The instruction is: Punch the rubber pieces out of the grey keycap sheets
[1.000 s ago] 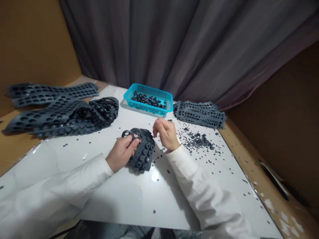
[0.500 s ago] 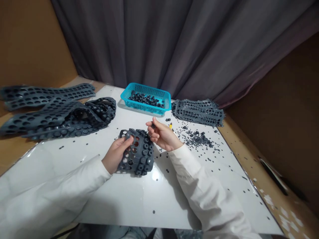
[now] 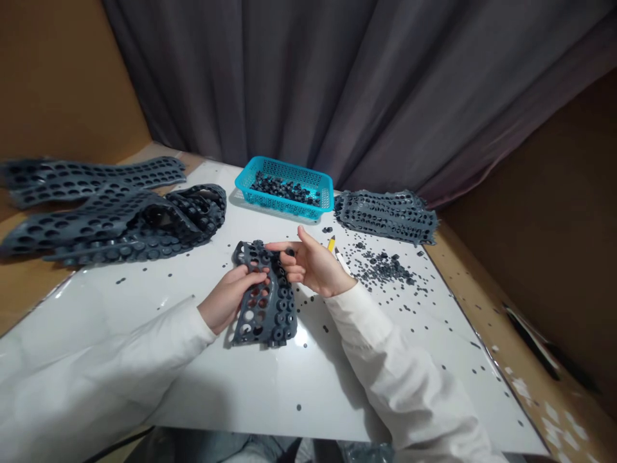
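My left hand [image 3: 232, 297] grips a dark grey rubber sheet [image 3: 258, 315] full of round holes, its thumb on top. Along the sheet's right side run rows of round, ring-like rubber plugs [image 3: 283, 305]. My right hand [image 3: 315, 263] is at the sheet's upper right, index finger stretched over its top edge and thumb raised. A small black rubber plug [image 3: 290, 252] shows by its curled fingers, apparently held there; the fingers partly hide it.
A turquoise basket [image 3: 243, 186] of black pieces stands at the back. Perforated rubber sheets [image 3: 110, 222] lie left, another sheet [image 3: 385, 215] back right. Small black discs [image 3: 385, 269] are heaped and scattered on the right, near a yellow-and-white pen-like tool [image 3: 331, 243].
My right index finger has stretched leftward onto the sheet's upper edge, and the thumb has lifted away. The sheet has turned more upright in my left hand.
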### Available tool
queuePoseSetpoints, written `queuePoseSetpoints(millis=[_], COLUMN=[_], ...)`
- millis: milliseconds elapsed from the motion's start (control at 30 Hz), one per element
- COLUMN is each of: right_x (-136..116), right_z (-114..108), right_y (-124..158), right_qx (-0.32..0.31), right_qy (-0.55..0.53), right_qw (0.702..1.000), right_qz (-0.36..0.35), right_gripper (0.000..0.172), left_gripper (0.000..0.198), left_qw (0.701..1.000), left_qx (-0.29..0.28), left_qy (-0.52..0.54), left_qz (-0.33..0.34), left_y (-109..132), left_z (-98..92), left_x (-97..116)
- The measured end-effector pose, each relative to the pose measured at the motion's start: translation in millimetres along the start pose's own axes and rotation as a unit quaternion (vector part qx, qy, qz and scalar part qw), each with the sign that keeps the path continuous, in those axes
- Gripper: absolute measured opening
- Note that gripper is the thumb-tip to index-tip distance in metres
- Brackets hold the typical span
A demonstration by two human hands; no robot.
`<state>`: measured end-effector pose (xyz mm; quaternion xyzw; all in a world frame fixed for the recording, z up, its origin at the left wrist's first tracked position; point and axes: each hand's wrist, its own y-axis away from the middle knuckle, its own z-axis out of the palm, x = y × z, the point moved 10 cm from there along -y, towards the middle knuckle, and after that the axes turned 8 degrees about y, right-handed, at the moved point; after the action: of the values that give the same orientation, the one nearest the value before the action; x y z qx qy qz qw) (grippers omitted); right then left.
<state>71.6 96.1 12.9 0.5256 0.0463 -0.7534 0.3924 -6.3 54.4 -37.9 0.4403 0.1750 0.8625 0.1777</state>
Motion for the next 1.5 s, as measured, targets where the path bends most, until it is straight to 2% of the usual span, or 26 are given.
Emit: queuePoseSetpoints(millis=[200, 300, 367, 433, 500, 567, 633, 700, 833, 933, 1000, 1100, 1133, 1167, 1200, 1267, 1367, 1433, 1500], right_x=[-0.8, -8.7, -23.8, -39.2, -42.6, -37.2, -33.9, -33.7, -31.3, -36.8, -50.5, -76.0, -81.4, -85.8, -88.5, -84.3, -61.0, -44.9, -35.5], right_z=[0.2, -6.7, -9.4, -0.2, 16.7, 27.7, 31.7, 33.5, 39.1, 33.0, 11.2, -41.0, -51.9, -54.2, -50.3, -37.2, -29.5, -35.7, -46.6], right_y=[0.3, 2.3, 7.9, 16.2, 20.5, 19.7, 18.7, 18.9, 18.8, 21.0, 26.7, 49.6, 57.0, 60.3, 58.8, 46.6, 23.9, 15.2, 14.2], right_qx=[0.008, 0.063, 0.122, 0.158, 0.142, 0.109, 0.093, 0.09, 0.067, 0.083, 0.157, 0.339, 0.374, 0.374, 0.347, 0.261, 0.168, 0.162, 0.19], right_qy=[0.056, 0.18, 0.324, 0.477, 0.588, 0.639, 0.648, 0.633, 0.57, 0.527, 0.491, 0.376, 0.336, 0.308, 0.29, 0.244, 0.113, 0.009, -0.09], right_qw=[0.998, 0.98, 0.93, 0.84, 0.755, 0.713, 0.705, 0.716, 0.764, 0.782, 0.787, 0.793, 0.796, 0.805, 0.822, 0.876, 0.952, 0.973, 0.97], right_qz=[-0.008, -0.056, -0.125, -0.203, -0.254, -0.267, -0.273, -0.281, -0.294, -0.321, -0.339, -0.338, -0.336, -0.341, -0.345, -0.324, -0.23, -0.162, -0.125], right_gripper=[0.054, 0.041, 0.033, 0.032, 0.033, 0.033, 0.033, 0.034, 0.035, 0.035, 0.034, 0.032, 0.032, 0.03, 0.029, 0.028, 0.022, 0.013, 0.009], left_gripper=[0.025, 0.028, 0.03, 0.03, 0.028, 0.021, 0.013, 0.011, 0.024, 0.035, 0.039, 0.042, 0.043, 0.043, 0.041, 0.036, 0.032, 0.031, 0.03], left_qw=[0.996, 0.99, 0.982, 0.974, 0.965, 0.949, 0.931, 0.925, 0.914, 0.904, 0.903, 0.885, 0.878, 0.875, 0.871, 0.859, 0.832, 0.828, 0.832], left_qx=[0.007, 0.005, 0.005, -0.004, -0.016, -0.033, -0.046, -0.059, -0.099, -0.115, -0.124, -0.154, -0.162, -0.165, -0.161, -0.147, -0.135, -0.126, -0.119], left_qy=[-0.058, -0.105, -0.141, -0.174, -0.203, -0.241, -0.28, -0.293, -0.314, -0.344, -0.347, -0.368, -0.376, -0.381, -0.387, -0.401, -0.431, -0.439, -0.435], left_qz=[0.063, 0.098, 0.125, 0.146, 0.168, 0.201, 0.228, 0.234, 0.236, 0.225, 0.22, 0.241, 0.249, 0.252, 0.257, 0.284, 0.322, 0.327, 0.324], left_y=[0.7, 1.9, 3.2, 4.3, 5.3, 7.3, 9.1, 9.2, 10.7, 13.6, 17.8, 27.8, 30.1, 30.5, 29.8, 28.3, 27.4, 26.3, 25.5], left_z=[-0.8, 1.6, 3.8, 7.1, 9.9, 12.9, 14.2, 13.7, 20.9, 26.3, 27.6, 32.1, 33.4, 33.6, 33.4, 34.4, 38.8, 38.9, 37.7], left_x=[12.9, 20.4, 25.7, 29.0, 32.0, 36.6, 40.2, 41.1, 42.1, 41.3, 40.6, 40.6, 40.8, 40.8, 41.9, 47.3, 53.3, 54.2, 53.8])
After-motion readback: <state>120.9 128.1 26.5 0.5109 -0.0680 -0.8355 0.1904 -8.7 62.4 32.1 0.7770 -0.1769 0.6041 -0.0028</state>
